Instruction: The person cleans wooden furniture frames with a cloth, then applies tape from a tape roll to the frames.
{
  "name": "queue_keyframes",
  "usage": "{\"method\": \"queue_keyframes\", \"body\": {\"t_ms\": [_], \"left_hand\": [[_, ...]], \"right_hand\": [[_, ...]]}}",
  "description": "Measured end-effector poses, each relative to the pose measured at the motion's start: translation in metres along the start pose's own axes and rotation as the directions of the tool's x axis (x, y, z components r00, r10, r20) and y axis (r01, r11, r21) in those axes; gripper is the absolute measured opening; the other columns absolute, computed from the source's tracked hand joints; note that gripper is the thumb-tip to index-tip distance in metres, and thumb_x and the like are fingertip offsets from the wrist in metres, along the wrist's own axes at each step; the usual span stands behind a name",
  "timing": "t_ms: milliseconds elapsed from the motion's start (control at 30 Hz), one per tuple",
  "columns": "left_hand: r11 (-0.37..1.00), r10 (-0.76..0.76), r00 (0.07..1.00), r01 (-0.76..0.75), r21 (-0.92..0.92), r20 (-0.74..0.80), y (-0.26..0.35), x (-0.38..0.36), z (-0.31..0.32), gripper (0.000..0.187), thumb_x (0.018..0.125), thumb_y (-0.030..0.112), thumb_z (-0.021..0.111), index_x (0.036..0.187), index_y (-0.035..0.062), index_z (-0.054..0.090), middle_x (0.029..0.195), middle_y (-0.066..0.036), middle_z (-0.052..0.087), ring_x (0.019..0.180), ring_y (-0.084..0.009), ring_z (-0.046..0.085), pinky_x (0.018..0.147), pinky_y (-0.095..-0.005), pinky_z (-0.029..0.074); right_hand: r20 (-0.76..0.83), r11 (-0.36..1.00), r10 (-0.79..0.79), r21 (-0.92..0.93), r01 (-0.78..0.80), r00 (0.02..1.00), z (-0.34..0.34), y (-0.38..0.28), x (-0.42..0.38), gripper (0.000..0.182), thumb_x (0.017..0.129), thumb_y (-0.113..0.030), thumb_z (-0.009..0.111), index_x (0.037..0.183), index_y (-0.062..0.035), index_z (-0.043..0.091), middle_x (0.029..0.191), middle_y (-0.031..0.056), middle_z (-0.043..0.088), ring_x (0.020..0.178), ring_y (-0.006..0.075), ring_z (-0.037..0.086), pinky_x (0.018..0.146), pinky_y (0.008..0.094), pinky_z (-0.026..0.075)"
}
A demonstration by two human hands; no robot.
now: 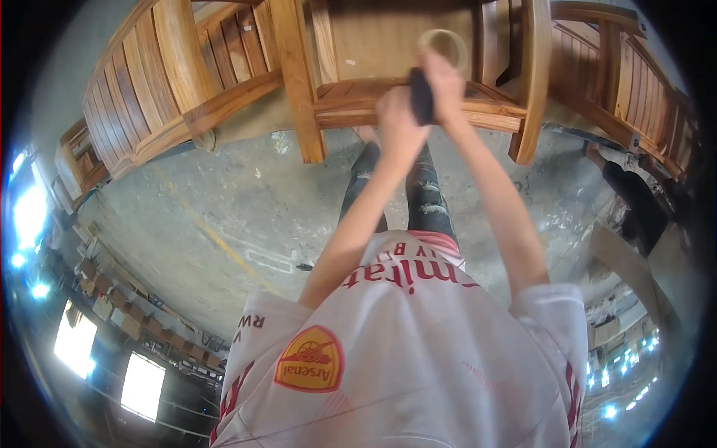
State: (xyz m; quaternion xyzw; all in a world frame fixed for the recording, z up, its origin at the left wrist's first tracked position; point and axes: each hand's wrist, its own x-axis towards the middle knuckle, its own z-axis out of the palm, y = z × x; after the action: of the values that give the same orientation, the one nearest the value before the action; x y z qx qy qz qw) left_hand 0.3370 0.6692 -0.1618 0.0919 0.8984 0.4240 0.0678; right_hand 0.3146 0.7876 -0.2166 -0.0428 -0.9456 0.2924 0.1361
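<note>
Both hands are close together over the front rail of a wooden chair. My right hand is closed on a pale ring like a roll of tape, blurred by motion. Just to its left and slightly lower, my left hand has its fingers curled in. A dark, flat object lies between the two hands, against the left one; what it is and how it is gripped are unclear.
Slatted wooden chairs stand at the left and right. Below is a grey concrete floor with a yellow line. At the right, a person in dark clothing is low down beside a curved brown board.
</note>
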Motion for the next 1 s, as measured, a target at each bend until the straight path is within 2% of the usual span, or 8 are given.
{"method": "queue_keyframes", "body": {"t_ms": [100,167,200,333,533,733,867,1000], "left_hand": [[0.969,-0.248,0.963,0.245,-0.04,-0.104,-0.049,-0.026,-0.064,0.049,0.067,0.003,0.072,0.113,-0.0043,0.056,0.105,-0.019,0.062,0.099,-0.0321,0.061,0.091,-0.0395,0.046],[0.954,-0.299,0.944,0.301,-0.009,-0.141,-0.076,-0.048,-0.108,0.047,0.075,0.003,0.069,0.119,-0.0069,0.054,0.11,-0.02,0.063,0.103,-0.0289,0.061,0.092,-0.0377,0.045],[0.932,-0.362,0.917,0.355,-0.069,-0.168,-0.103,-0.065,-0.119,0.053,0.069,0.006,0.072,0.116,-0.0067,0.053,0.112,-0.028,0.057,0.106,-0.044,0.053,0.095,-0.0488,0.041],[0.905,-0.176,0.977,0.21,0.37,-0.124,-0.14,-0.122,-0.166,0.049,0.078,0.013,0.071,0.119,-0.0091,0.054,0.109,-0.028,0.063,0.102,-0.0446,0.059,0.087,-0.0467,0.046],[0.837,-0.477,0.872,0.489,0.244,-0.11,-0.121,-0.144,-0.169,0.034,0.072,0.008,0.072,0.1,-0.0074,0.061,0.095,-0.023,0.066,0.089,-0.0368,0.066,0.075,-0.0448,0.051],[0.962,-0.22,0.949,0.249,0.111,-0.226,-0.074,-0.064,-0.143,0.045,0.082,0.022,0.078,0.104,-0.0143,0.062,0.101,-0.025,0.067,0.094,-0.0333,0.067,0.082,-0.0383,0.051],[0.989,-0.047,0.977,0.075,0.129,-0.207,-0.054,0.014,-0.081,0.041,0.082,0.025,0.077,0.105,-0.0066,0.063,0.104,-0.014,0.067,0.096,-0.0295,0.063,0.084,-0.0411,0.046],[0.772,0.116,0.955,0.087,0.629,-0.274,-0.089,0.011,-0.056,0.041,0.079,0.032,0.078,0.103,0.0019,0.061,0.101,-0.007,0.064,0.098,-0.0275,0.057,0.088,-0.043,0.033]], "right_hand": [[-0.062,0.958,-0.175,0.22,0.185,0.983,0.055,-0.081,0.003,0.03,0.083,-0.01,0.055,0.113,-0.0108,0.061,0.098,0.0122,0.066,0.09,0.0316,0.065,0.073,0.0419,0.054],[0.265,0.941,-0.227,0.306,0.142,0.937,0.081,-0.131,-0.002,0.028,0.086,-0.01,0.055,0.114,-0.0108,0.062,0.102,0.0124,0.067,0.094,0.032,0.064,0.076,0.0417,0.053],[0.253,0.933,-0.285,0.295,0.206,0.925,0.087,-0.155,-0.004,0.026,0.086,-0.012,0.056,0.111,-0.013,0.062,0.09,0.0101,0.066,0.086,0.0294,0.065,0.068,0.0413,0.053],[0.058,0.795,-0.539,0.364,0.485,0.84,0.117,-0.195,-0.051,0.038,0.08,-0.013,0.059,0.118,-0.0114,0.059,0.08,0.0025,0.058,0.077,0.0214,0.062,0.061,0.0326,0.048],[0.128,0.898,0.218,0.362,-0.251,0.967,-0.005,-0.16,-0.066,0.017,0.08,-0.018,0.066,0.095,-0.0102,0.067,0.077,0.007,0.064,0.073,0.0265,0.063,0.063,0.0387,0.049],[-0.464,0.887,0.444,0.103,-0.451,0.767,-0.123,0.046,-0.086,0.039,0.083,-0.009,0.07,0.114,-0.0015,0.046,0.093,0.0141,0.065,0.074,0.0275,0.063,0.066,0.0364,0.051],[-0.315,0.663,0.748,0.327,-0.674,0.584,-0.162,0.097,-0.088,0.066,0.08,-0.012,0.074,0.128,0.0006,0.031,0.106,0.0133,0.063,0.096,0.0211,0.057,0.086,0.0342,0.045],[-0.129,0.554,0.819,0.435,-0.71,0.559,-0.146,0.114,-0.1,0.078,0.076,-0.015,0.077,0.132,0.0017,0.027,0.118,0.0147,0.058,0.113,0.0219,0.051,0.095,0.033,0.04]]}}
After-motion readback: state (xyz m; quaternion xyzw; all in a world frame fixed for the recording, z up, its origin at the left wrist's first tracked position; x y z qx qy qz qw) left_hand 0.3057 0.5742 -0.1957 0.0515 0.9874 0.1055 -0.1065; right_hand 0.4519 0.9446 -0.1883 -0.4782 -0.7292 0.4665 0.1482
